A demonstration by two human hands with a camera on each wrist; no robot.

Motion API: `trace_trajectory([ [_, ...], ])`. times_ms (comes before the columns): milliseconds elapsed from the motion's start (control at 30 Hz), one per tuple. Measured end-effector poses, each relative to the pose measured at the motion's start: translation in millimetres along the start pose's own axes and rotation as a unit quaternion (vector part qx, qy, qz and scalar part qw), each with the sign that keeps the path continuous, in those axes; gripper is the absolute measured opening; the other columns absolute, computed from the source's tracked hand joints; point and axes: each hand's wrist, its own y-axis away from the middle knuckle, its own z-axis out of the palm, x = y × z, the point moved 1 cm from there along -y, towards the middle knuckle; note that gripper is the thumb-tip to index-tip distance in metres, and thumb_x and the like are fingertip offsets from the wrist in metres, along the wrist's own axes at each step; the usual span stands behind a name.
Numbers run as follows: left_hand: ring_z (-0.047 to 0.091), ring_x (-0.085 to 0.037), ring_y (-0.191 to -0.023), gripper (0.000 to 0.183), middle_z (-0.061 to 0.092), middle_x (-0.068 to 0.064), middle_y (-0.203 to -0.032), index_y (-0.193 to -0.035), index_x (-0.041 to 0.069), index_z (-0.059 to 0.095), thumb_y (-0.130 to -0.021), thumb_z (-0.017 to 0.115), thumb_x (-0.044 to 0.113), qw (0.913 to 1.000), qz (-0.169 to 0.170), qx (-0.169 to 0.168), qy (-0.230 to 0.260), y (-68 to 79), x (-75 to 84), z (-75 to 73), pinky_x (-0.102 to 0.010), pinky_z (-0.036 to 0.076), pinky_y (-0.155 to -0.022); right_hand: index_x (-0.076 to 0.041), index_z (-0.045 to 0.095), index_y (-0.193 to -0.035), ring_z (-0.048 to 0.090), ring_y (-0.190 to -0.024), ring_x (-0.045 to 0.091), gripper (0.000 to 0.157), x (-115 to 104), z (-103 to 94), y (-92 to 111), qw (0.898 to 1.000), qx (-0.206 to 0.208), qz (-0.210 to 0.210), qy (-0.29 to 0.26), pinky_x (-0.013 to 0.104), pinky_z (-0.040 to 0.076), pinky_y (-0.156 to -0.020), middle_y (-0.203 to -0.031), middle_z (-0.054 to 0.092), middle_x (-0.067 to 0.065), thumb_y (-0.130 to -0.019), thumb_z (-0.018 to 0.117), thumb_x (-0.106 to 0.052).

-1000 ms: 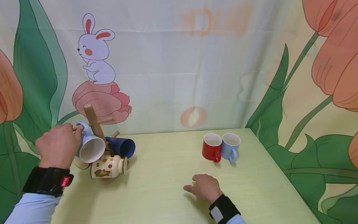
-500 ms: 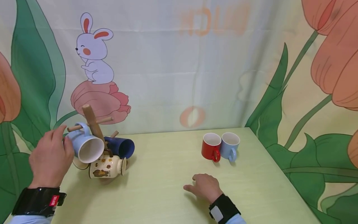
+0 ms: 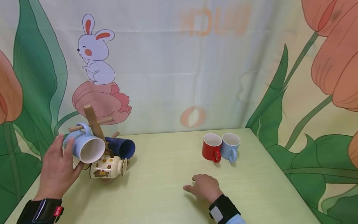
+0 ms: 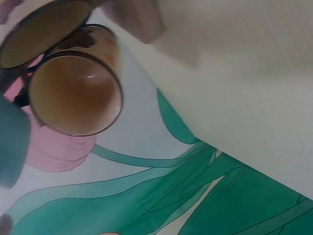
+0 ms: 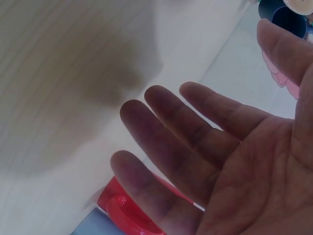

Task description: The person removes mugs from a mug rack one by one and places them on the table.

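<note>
A light blue mug hangs by its handle from a peg of the wooden mug tree. My left hand is at this mug's left side, fingers reaching up along it and thumb low near its rim. In the left wrist view, the mug's side lies between fingertips at the left corners, with a gap at the lower one. My right hand hovers over the table with loose fingers, holding nothing. Its palm faces the right wrist camera.
On the tree also hang a dark blue mug and a cream patterned mug; another cream mug shows in the left wrist view. A red mug and a second light blue mug stand side by side on the table.
My left hand has let go of the peg by the light blue mug's handle, drawn back left, then come down along the mug's side. My right hand stays in place.
</note>
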Motion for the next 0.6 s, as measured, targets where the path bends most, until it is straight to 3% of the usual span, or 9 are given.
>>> trace_trajectory([
  [167, 0.032, -0.055, -0.129, 0.129, 0.018, -0.029, -0.152, -0.148, 0.004, 0.022, -0.044, 0.097, -0.002, 0.9992, 0.034, 0.011, -0.019, 1.5, -0.6, 9.1, -0.065, 0.028, -0.108, -0.005, 0.071, -0.114, 0.064, -0.092, 0.030, 0.054, 1.2, -0.1, -0.1, 1.000, -0.002, 0.004, -0.002, 0.052, 0.051, -0.082, -0.101, 0.071, 0.008, -0.086, 0.071, -0.051],
  [467, 0.035, -0.053, -0.126, 0.128, 0.025, -0.029, -0.148, -0.145, 0.004, 0.024, -0.041, 0.098, -0.005, 0.9977, 0.061, 0.023, -0.016, -2.4, 0.2, 17.1, -0.062, 0.029, -0.110, -0.005, 0.071, -0.113, 0.064, -0.093, 0.030, 0.053, 2.2, -0.6, 0.0, 1.000, -0.006, 0.009, 0.001, 0.052, 0.051, -0.082, -0.101, 0.071, 0.008, -0.086, 0.071, -0.051],
  [600, 0.036, -0.052, -0.127, 0.127, 0.031, -0.030, -0.143, -0.143, 0.002, 0.026, -0.039, 0.098, -0.006, 0.9969, 0.072, 0.031, -0.005, -5.0, 0.9, 18.7, -0.055, 0.023, -0.115, -0.005, 0.071, -0.113, 0.064, -0.093, 0.030, 0.053, 2.1, -1.6, 0.4, 1.000, -0.005, 0.010, 0.002, 0.052, 0.051, -0.083, -0.101, 0.071, 0.008, -0.086, 0.071, -0.051],
])
